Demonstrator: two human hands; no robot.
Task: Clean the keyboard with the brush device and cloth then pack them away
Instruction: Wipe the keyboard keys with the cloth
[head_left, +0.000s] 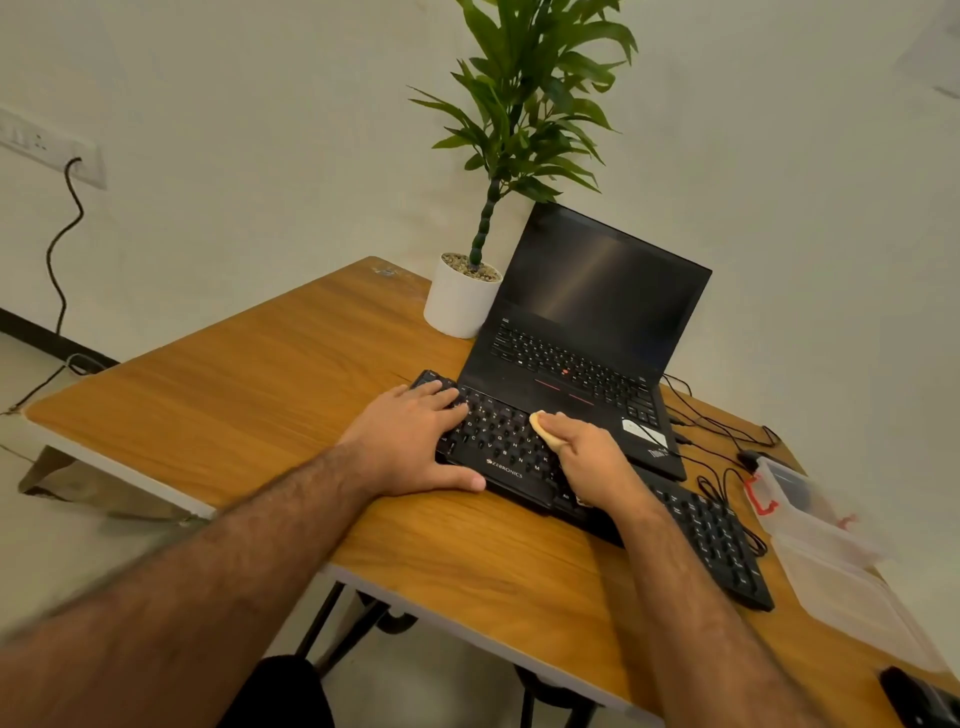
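Keyboard (524, 457) is running lengthwise from my flat, straight-fingered left hand (415, 441) toward my right hand (587, 457), whose fingers are pinching the cloth (543, 427) against middle keys.

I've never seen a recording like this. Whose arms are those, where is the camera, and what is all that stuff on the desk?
There is no machine here: the arms belong to a person wearing a wide-angle camera on the head, so this single picture looks forward and down at their own hands. The left hand lies flat with straight fingers on the left end of a black keyboard, apparently steadying it. The right hand pinches a small yellowish cloth against the keys, wiping them. Behind the keyboard on the wooden desk stands an open black laptop with a dark screen, and beside it a potted plant in a white pot. To the right lies an open clear plastic box with red clasps, probably where the cleaning things go afterwards. Thin black cables trail past the laptop.
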